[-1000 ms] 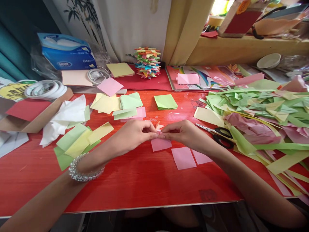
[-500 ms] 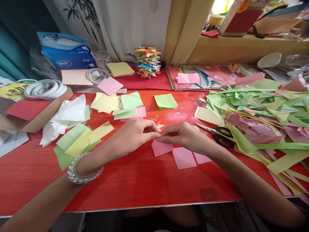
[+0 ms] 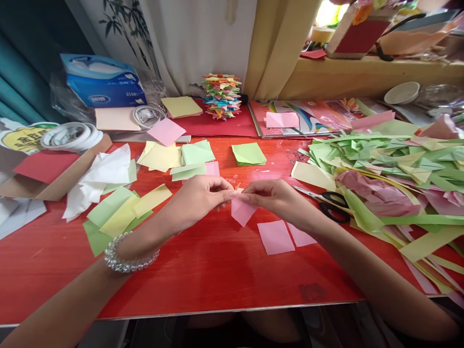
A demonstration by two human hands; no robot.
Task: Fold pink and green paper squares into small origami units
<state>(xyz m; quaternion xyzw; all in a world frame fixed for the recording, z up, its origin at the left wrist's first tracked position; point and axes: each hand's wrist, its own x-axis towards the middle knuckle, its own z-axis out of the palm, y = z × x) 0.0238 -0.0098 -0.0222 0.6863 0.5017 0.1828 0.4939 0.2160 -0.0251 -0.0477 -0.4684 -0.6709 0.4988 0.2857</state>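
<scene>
Lying nearest on the red desk [image 3: 203, 280]: two pink squares [image 3: 276, 238], flat, unfolded. Beyond, left hand [image 3: 203, 195] and right hand [image 3: 277, 198], each grip pinched closed on a pink sheet's [image 3: 243, 212] upper edge; sheet looks part-worked, top hidden. Farther, green squares [image 3: 248, 153], stacked flat. Rear: paper tower [image 3: 222, 96], apparently complete.

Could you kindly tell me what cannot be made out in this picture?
In the head view:
Pink paper, upper edge: hidden by left hand and right hand.
Cardboard box, left end: cut off by left edge.
Paper heap, far right: cut off by right edge.
Blue packet, small lettering: too blurred.
</scene>
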